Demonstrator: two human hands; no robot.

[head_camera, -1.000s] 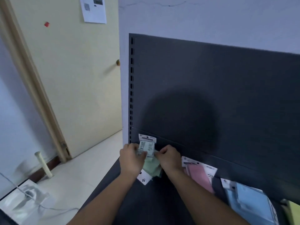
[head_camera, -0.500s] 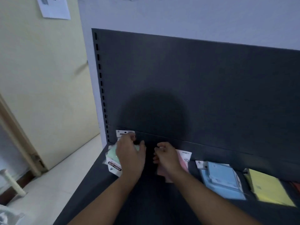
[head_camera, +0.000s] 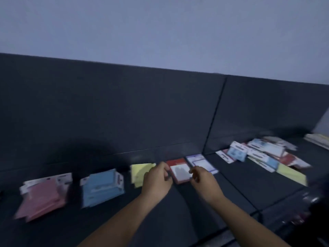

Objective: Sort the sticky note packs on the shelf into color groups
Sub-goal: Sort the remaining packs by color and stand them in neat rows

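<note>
You've got a bare front strip on the shelf [head_camera: 178, 220]; back panel [head_camera: 124, 113] blocks behind, mixed heap [head_camera: 263, 154] crowds the right.

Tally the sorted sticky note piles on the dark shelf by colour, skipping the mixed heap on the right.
Pink sticky note pile: 1
Blue sticky note pile: 1
Yellow sticky note pile: 1
Red-bordered pack: 1
Purple-bordered pack: 1
Total: 5 colour groups.
The packs within each pile are too blurred to count. The mixed heap is excluded.
</note>
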